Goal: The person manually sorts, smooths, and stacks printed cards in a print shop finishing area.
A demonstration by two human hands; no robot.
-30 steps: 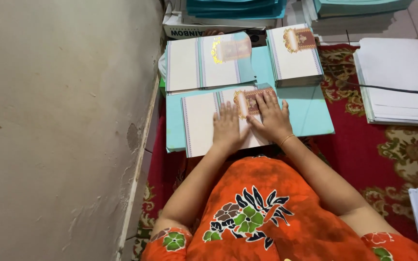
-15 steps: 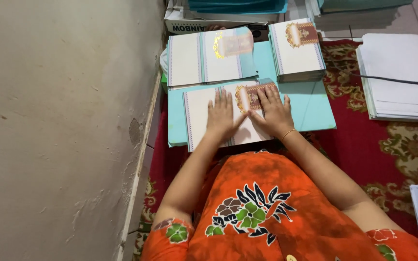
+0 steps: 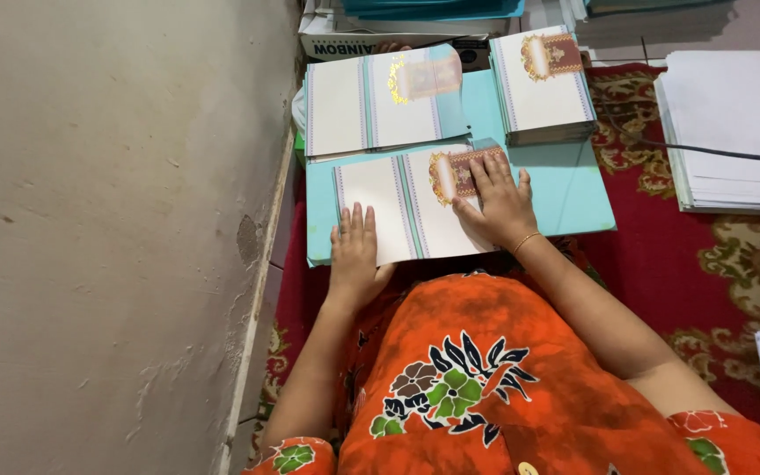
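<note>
A white card (image 3: 415, 207) with green stripes and a gold and maroon emblem lies opened flat on a turquoise sheet (image 3: 565, 189). My left hand (image 3: 355, 255) rests flat on the card's near left corner, fingers together. My right hand (image 3: 496, 204) presses flat on the card's right half, just beside the emblem; a thin bangle circles its wrist. Neither hand grips anything.
A stack of opened cards (image 3: 384, 101) lies beyond, and a stack of folded cards (image 3: 543, 84) stands at the back right. White paper piles (image 3: 736, 132) sit on the red patterned carpet (image 3: 705, 264) to the right. A plastered wall (image 3: 107, 229) runs along the left.
The card has been opened out wider. My left hand slid left and toward me to the card's near left corner; my right hand stayed by the emblem.
</note>
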